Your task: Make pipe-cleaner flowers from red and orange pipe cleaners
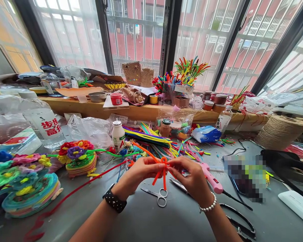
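Orange pipe cleaner (pixel 164 165), between both my hands, over the grey table (pixel 146 222) and just past the scissors (pixel 158 195). Small loop on top, long end running up and left, shorter ends hanging below; can't tell if it's one piece or several. Left hand (pixel 142 169): thumb and fingertips pinched on it, left of the loop. Right hand (pixel 192 171): thumb and finger closed on its right side, very near my left fingertips; exact contact partly hidden. Handling, my guess: next to no weight, fuzzy so hardly slippery, soft outside, wire core that bends easily and should hold a bend. Not fragile, but a hard squeeze could flatten the loop, and cut ends may prick. Best hold: right at the crossing under the loop, one hand anchoring firmly, light fingertips on the other. Loose ends look too floppy to steer by. Glue gun (pixel 213 179) lies right of my right hand; coloured stems (pixel 146 135) behind.
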`<state>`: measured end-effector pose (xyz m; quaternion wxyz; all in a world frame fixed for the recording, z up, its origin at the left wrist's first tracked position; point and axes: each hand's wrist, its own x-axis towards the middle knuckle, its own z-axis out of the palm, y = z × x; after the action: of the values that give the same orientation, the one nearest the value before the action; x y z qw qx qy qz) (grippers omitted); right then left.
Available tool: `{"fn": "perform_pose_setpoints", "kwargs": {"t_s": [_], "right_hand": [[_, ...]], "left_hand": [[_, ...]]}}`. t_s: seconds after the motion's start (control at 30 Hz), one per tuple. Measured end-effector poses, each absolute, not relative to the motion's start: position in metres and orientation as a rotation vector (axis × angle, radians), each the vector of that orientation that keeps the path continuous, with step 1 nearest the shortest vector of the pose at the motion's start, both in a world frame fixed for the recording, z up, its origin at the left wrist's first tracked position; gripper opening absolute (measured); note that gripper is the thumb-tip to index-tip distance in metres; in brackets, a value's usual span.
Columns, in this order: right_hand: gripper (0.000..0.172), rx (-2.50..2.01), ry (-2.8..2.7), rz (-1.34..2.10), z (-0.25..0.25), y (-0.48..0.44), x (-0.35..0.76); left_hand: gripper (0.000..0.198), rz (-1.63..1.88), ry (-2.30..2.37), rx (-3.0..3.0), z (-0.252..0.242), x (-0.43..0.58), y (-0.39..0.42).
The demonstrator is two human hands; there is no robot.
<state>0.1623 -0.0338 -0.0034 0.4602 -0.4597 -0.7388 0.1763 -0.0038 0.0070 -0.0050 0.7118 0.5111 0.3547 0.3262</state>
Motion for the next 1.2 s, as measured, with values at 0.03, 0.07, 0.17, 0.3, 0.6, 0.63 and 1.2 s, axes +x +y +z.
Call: {"fn": "perform_pose_setpoints", "kwargs": {"t_s": [0.03, 0.07, 0.17, 0.3, 0.6, 0.63, 1.2], "right_hand": [[0.010, -1.127, -1.825, 0.437, -0.0035, -0.0337, 0.1626], [0.010, -1.119, -1.832, 0.442, -0.0036, -0.0336, 0.1630], [0.013, -1.090, -1.860, 0.453, -0.0041, -0.0327, 0.1648], [0.014, -1.067, -1.880, 0.445, -0.0053, -0.0313, 0.1667], [0.006, -1.114, -1.844, 0.373, -0.0085, -0.0286, 0.1656], [0.006, -1.120, -1.841, 0.375, -0.0086, -0.0287, 0.1656], [0.017, -1.070, -1.941, 0.335, -0.0057, -0.0302, 0.1706]], "left_hand": [[0.022, 0.738, 0.794, 1.125, -0.0056, -0.0033, 0.0071], [0.022, 0.747, 0.801, 1.117, -0.0060, -0.0028, 0.0073], [0.020, 0.764, 0.817, 1.093, -0.0062, -0.0022, 0.0079], [0.020, 0.761, 0.823, 1.076, -0.0062, -0.0024, 0.0078], [0.018, 0.779, 0.815, 1.146, -0.0080, 0.0004, 0.0067], [0.018, 0.781, 0.810, 1.161, -0.0084, 0.0004, 0.0067], [0.023, 0.824, 0.830, 1.154, -0.0043, 0.0034, 0.0038]]}}
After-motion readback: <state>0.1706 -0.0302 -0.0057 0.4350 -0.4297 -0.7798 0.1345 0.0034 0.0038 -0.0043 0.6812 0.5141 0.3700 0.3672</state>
